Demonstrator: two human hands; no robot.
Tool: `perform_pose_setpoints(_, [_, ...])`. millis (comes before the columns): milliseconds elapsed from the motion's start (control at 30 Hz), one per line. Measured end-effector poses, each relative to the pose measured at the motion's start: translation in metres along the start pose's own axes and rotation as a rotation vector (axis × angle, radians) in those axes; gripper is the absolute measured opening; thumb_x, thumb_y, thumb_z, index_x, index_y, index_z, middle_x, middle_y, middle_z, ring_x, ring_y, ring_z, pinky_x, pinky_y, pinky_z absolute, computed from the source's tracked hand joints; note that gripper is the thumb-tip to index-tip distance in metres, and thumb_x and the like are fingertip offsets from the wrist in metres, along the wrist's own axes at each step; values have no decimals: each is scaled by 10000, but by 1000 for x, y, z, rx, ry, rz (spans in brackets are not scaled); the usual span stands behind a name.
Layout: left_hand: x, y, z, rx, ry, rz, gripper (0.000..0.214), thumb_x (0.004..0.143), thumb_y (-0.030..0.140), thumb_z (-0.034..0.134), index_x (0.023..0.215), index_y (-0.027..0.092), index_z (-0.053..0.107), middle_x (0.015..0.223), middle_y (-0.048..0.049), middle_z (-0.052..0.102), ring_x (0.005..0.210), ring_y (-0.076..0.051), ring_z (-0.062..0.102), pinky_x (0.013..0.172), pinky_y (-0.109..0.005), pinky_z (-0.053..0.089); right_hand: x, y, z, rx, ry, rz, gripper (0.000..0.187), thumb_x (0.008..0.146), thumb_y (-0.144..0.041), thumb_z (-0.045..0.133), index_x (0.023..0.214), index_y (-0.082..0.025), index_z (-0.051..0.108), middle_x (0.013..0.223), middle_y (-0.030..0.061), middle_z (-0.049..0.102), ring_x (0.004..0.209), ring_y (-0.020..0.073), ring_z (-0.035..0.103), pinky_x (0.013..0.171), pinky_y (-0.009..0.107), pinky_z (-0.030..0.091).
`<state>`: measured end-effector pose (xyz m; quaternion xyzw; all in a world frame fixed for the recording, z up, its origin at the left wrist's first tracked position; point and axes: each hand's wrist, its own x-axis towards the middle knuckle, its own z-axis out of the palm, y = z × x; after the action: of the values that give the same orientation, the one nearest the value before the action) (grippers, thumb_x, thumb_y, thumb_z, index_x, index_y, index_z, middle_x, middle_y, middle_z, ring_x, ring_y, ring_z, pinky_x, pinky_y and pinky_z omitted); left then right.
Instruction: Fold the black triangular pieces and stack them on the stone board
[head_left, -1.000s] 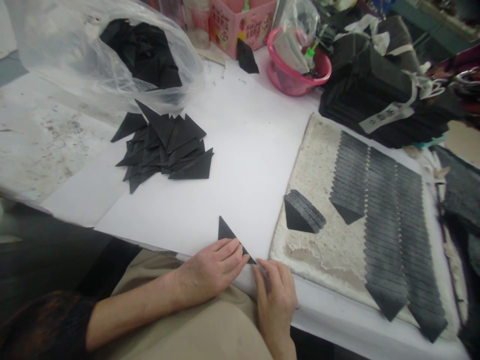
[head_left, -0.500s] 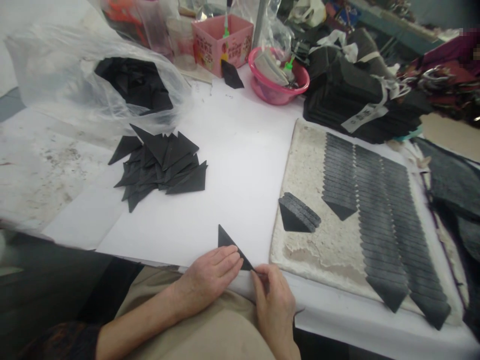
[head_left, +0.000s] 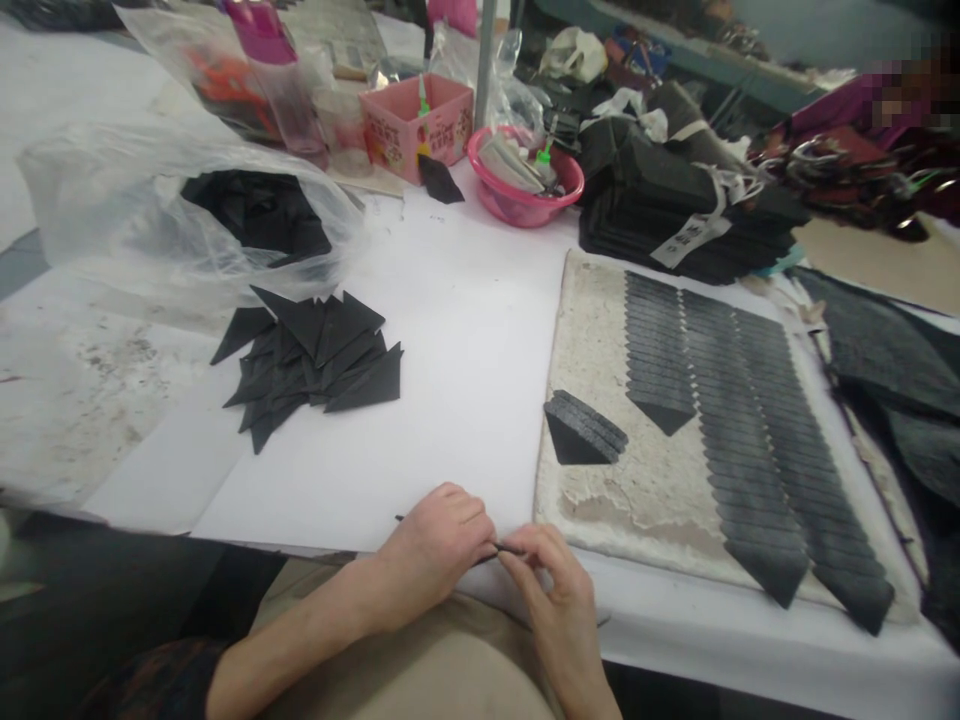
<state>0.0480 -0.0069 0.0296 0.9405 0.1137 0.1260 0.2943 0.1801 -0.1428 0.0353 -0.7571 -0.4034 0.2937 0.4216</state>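
At the table's front edge, my left hand (head_left: 439,545) is closed over a thin black triangular piece (head_left: 487,556), whose far tip sticks out to the left of the hand. My right hand (head_left: 553,585) pinches the piece's other corner between thumb and fingers. Most of the piece is hidden under my left hand. A loose pile of black triangular pieces (head_left: 315,365) lies on white paper beyond my left hand. Right of my hands, a worn pale board (head_left: 592,350) bears long overlapping rows of black pieces (head_left: 750,430) and a small separate stack (head_left: 581,430).
A clear plastic bag (head_left: 90,200) with more black pieces stands at the back left. Behind are a pink box (head_left: 420,130), a pink bowl (head_left: 525,195) with a green-tipped bottle, and tied black stacks (head_left: 675,190). Another person's purple sleeve (head_left: 832,95) shows at far right.
My left hand has turned from lying flat on the triangular piece to closing over it, covering more of it. My right hand still pinches its corner. The view has shifted slightly.
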Motion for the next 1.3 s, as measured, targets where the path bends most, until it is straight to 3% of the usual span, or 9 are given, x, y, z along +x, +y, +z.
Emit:
perform_pose_setpoints(100, [-6, -2, -5, -81, 0, -57, 262, 1002, 250, 443, 794, 161, 575, 748, -17, 572, 736, -164, 521, 723, -294, 395, 4, -2, -2, 35, -54, 17, 201, 902, -323, 586, 747, -208, 642, 740, -10, 611, 705, 130, 569, 654, 229, 440])
perform_pose_setpoints(300, [-29, -20, -31, -266, -28, -250, 270, 997, 290, 447, 821, 183, 622, 722, 3, 608, 646, -126, 545, 618, -220, 386, 14, -6, -17, 170, -22, 78, 282, 901, -374, 575, 691, -190, 607, 675, -8, 561, 667, 133, 550, 633, 234, 422])
perform_pose_setpoints(433, [-39, -28, -42, -459, -153, -539, 306, 957, 375, 491, 766, 178, 626, 643, 31, 582, 532, -95, 521, 543, -182, 386, 18, -6, -21, 253, -42, 165, 326, 880, -440, 596, 680, -183, 601, 638, -12, 556, 637, 128, 532, 614, 228, 412])
perform_pose_setpoints(533, [-41, -28, -42, -503, -122, -696, 368, 879, 452, 584, 648, 166, 575, 543, 48, 520, 477, -88, 466, 495, -177, 352, 19, -6, -19, 295, -52, 245, 340, 881, -476, 586, 712, -181, 600, 610, -18, 561, 611, 123, 516, 608, 227, 403])
perform_pose_setpoints(733, [-45, -34, -50, -620, -100, -722, 408, 914, 501, 508, 684, 172, 581, 558, 31, 566, 528, -112, 515, 540, -187, 394, 28, -6, -19, 206, -63, 191, 375, 940, -471, 489, 743, -181, 625, 596, -8, 598, 620, 135, 548, 646, 243, 426])
perform_pose_setpoints(833, [-53, -52, -66, -586, 56, -702, 359, 923, 474, 528, 735, 180, 611, 637, 14, 625, 655, -134, 576, 686, -204, 446, 45, -2, -29, 60, 61, 67, 326, 949, -433, 486, 813, -188, 653, 671, 0, 611, 664, 142, 571, 657, 254, 441])
perform_pose_setpoints(1000, [-71, -86, -90, -766, 659, -965, 406, 808, 535, 687, 1007, 185, 638, 794, 5, 662, 704, -137, 598, 775, -238, 522, 90, 20, -53, -440, 351, -186, 263, 940, -396, 506, 1057, -209, 649, 1078, 81, 617, 1014, 212, 561, 859, 349, 442])
perform_pose_setpoints(1133, [-79, -83, -80, -899, 682, -1053, 555, 777, 556, 713, 1158, 167, 601, 791, 26, 633, 572, -94, 532, 721, -244, 544, 112, 31, -60, -786, 350, -140, 327, 900, -414, 573, 1123, -179, 619, 1093, 119, 605, 1036, 277, 505, 859, 409, 390])
perform_pose_setpoints(1300, [-69, -56, -47, -674, 585, -949, 405, 871, 550, 597, 1007, 170, 634, 718, 21, 620, 578, -114, 552, 664, -235, 483, 119, 23, -62, -787, 296, -100, 238, 881, -376, 595, 1011, -178, 620, 973, 100, 610, 942, 258, 498, 809, 380, 356])
